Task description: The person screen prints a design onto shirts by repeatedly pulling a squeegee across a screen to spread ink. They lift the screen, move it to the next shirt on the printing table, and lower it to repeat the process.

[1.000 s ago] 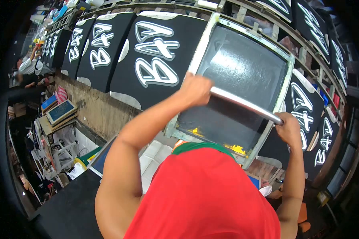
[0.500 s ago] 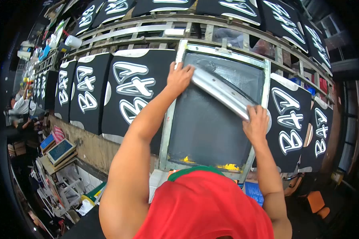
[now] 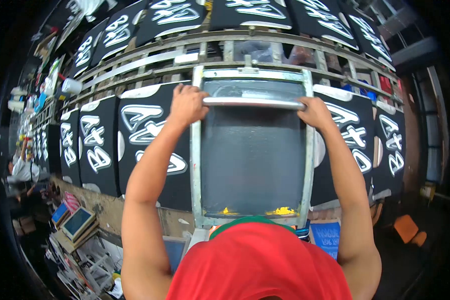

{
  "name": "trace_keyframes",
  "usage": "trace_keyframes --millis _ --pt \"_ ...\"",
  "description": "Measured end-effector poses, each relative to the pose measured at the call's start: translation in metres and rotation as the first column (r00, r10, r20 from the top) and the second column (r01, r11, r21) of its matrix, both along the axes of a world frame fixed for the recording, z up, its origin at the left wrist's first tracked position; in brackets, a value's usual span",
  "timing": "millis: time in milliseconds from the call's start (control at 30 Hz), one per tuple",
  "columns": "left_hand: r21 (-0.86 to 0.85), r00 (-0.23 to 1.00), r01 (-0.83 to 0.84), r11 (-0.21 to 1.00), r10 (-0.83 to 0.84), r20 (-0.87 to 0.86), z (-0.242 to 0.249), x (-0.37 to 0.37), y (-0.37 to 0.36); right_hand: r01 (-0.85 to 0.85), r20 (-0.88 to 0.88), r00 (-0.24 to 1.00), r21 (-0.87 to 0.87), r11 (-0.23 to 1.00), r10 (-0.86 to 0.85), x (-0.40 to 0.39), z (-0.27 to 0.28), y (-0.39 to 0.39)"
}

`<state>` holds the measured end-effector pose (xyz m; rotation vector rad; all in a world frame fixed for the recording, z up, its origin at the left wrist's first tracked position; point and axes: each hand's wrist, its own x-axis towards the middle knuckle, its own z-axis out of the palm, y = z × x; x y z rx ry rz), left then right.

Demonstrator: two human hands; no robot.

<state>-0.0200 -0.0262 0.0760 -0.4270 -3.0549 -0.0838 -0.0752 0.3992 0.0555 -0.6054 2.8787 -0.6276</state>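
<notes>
A metal squeegee (image 3: 255, 102) lies level across the upper part of a screen printing frame (image 3: 196, 160). My left hand (image 3: 187, 104) is closed around its left end, and my right hand (image 3: 315, 112) grips the right end. Below the squeegee, the dark grey mesh (image 3: 252, 160) of the screen shows. A wet, glossy ink patch (image 3: 242, 91) sits just beyond the squeegee, near the frame's far edge. Yellow smears mark the near end of the mesh. Whatever is under the screen is hidden.
Black fabric pieces with white lettering (image 3: 142, 135) lie on both sides of the frame, with another row (image 3: 257, 12) beyond the metal rails (image 3: 175, 56). A white container (image 3: 72, 86) stands at the left. Small framed screens (image 3: 78, 222) lean lower left. Another person (image 3: 25, 170) is far left.
The squeegee has turned from a slant to level across the screen. My right hand has moved up to the height of my left. The camera view has shifted.
</notes>
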Motion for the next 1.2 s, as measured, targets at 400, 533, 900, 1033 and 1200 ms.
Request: trace_keyframes --millis 400,533,900,1033,1200 --pt "-0.028 0.997 -0.055 0.998 0.056 0.047 -0.002 -0.066 0.006 -0.031 0.048 0.998 0.037 0.999 0.03 -0.072 0.008 0.002" --pt "-0.067 0.997 -0.013 0.998 0.019 0.081 0.01 -0.054 0.022 -0.041 0.035 0.999 0.033 0.999 0.04 -0.086 -0.02 0.006" --pt "-0.035 0.996 0.067 0.997 -0.065 0.062 -0.038 -0.035 0.03 -0.04 0.01 0.999 0.165 0.986 0.038 0.078 -0.036 0.017" --pt "0.0 0.975 0.215 0.977 -0.214 0.061 -0.038 -0.014 0.052 0.01 0.15 0.988 0.166 0.986 -0.035 0.175 -0.022 0.019" --pt "-0.023 0.907 0.415 0.909 -0.412 0.089 -0.032 0.002 0.119 0.183 0.179 0.967 0.014 0.983 -0.183 0.293 -0.012 0.028"
